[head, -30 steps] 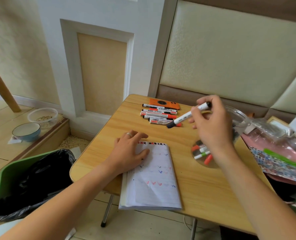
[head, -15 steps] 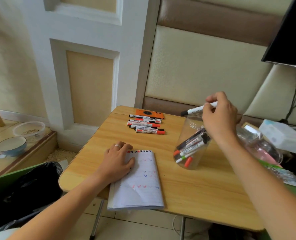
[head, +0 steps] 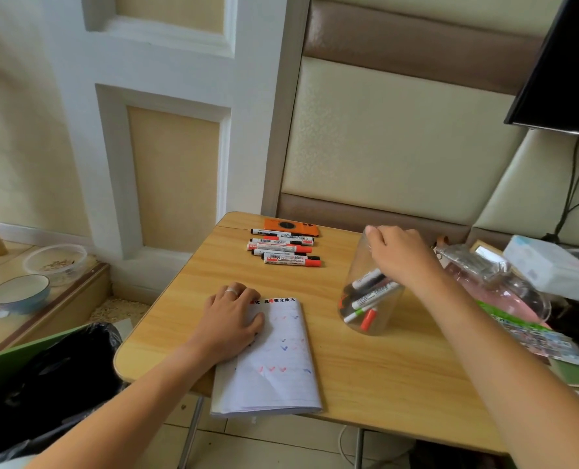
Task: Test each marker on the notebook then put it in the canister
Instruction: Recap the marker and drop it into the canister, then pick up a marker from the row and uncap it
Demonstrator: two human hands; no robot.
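Observation:
A clear plastic canister [head: 357, 262] stands on the right half of the wooden table [head: 383, 374], with several markers [head: 366, 306] lying inside it. My right hand [head: 403, 255] hovers over the canister's mouth, fingers loosely bent downward, and no marker shows in them. Under my left hand [head: 230, 319], which rests flat on its upper left corner, lies the open notebook [head: 281, 367], marked with red and blue ticks. Several more markers [head: 284, 252] lie in a row at the far side of the table.
An orange phone [head: 291, 225] lies behind the marker row. Plastic bags [head: 504, 289], a white box [head: 548, 262] and printed paper crowd the table's right edge. A green bin with a black bag [head: 44, 374] stands at the left, with two bowls [head: 21, 292] beyond.
My right hand carried a black-tipped marker from above the table to the canister's mouth; the marker is no longer seen in the hand. The left hand stayed on the notebook.

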